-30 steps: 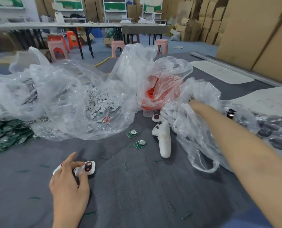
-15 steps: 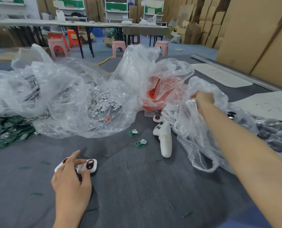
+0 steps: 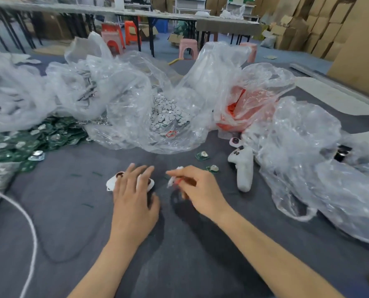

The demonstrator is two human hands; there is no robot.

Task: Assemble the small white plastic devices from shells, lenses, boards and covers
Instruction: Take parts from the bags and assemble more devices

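Pinching a small white-and-red part [image 3: 173, 180] between thumb and fingertips of right hand [image 3: 198, 190]; blurred, not telling which kind. Differing from half a second back: no longer reaching into the crinkled clear bag [image 3: 297, 151], now leaving it well off to that hand's right. Bringing right hand in close beside left hand [image 3: 134, 196], near but not touching. Resting left hand flat, fingers straight and spread, on the white devices [image 3: 111, 182], earlier curling round them. Keeping them at the same spot under that hand, with white shell edges poking out either side of the fingers.

Spotting just beyond right hand a small green board [image 3: 212, 168] and a second board [image 3: 202, 155] a bit farther. Noting to right hand's right a white handle-shaped casing [image 3: 242, 168] lying flat. Seeing beyond both hands a bag of white discs [image 3: 168, 117], and beyond right hand a bag of orange parts [image 3: 239, 110]. Finding far to left hand's left a pile of green boards [image 3: 39, 138], and a white cord [image 3: 29, 222] trailing left of that forearm.

Working on a dark grey felt tabletop [image 3: 179, 254] with green slivers scattered about. Facing, far beyond the hands, long tables [image 3: 136, 12], pink stools [image 3: 187, 48], orange stools [image 3: 131, 31] and stacked cardboard boxes [image 3: 308, 24] toward the right.
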